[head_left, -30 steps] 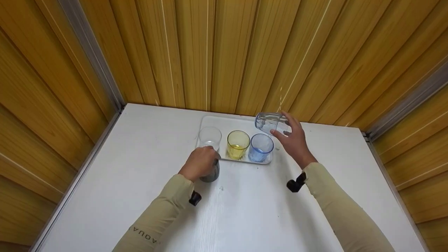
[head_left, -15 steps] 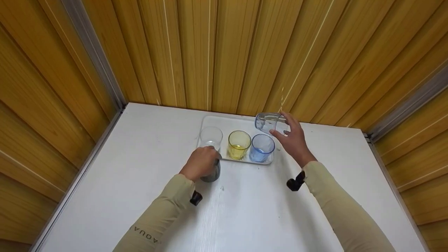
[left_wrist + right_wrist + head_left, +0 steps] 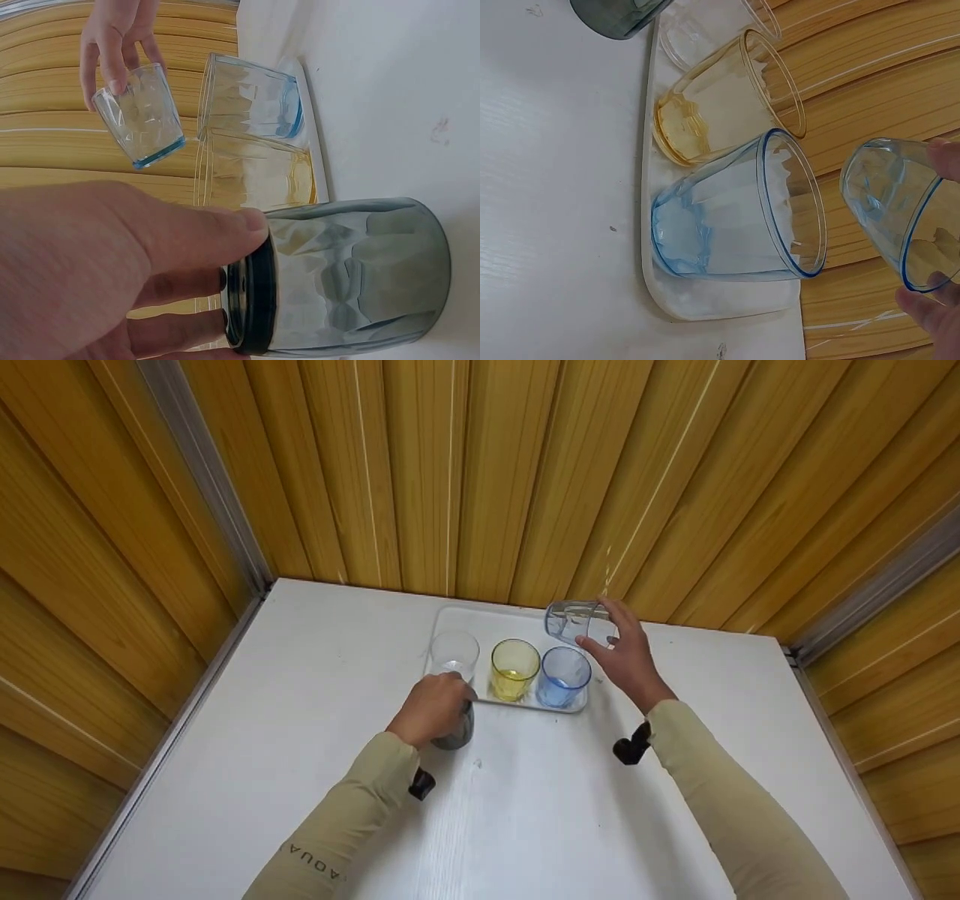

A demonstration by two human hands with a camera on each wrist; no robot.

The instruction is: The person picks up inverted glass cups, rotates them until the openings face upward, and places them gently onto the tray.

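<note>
My left hand (image 3: 433, 708) grips the rim of a dark grey glass (image 3: 456, 733) (image 3: 352, 277) standing on the white table just in front of the tray (image 3: 480, 620). My right hand (image 3: 622, 649) holds a small pale blue glass (image 3: 571, 622) (image 3: 896, 214) (image 3: 141, 115) tilted on its side in the air, above the tray's right end. On the tray stand a clear glass (image 3: 454, 654), a yellow glass (image 3: 514, 668) (image 3: 720, 101) and a blue glass (image 3: 563, 675) (image 3: 739, 214) in a row.
The white table (image 3: 525, 810) is boxed in by yellow wooden panel walls (image 3: 480, 472) at the back and both sides. The tray sits near the back wall. Black wrist camera mounts (image 3: 628, 747) show on both beige sleeves.
Almost nothing moved. The right hand with the tilted pale blue glass shifted very slightly; the left hand stays on the dark glass.
</note>
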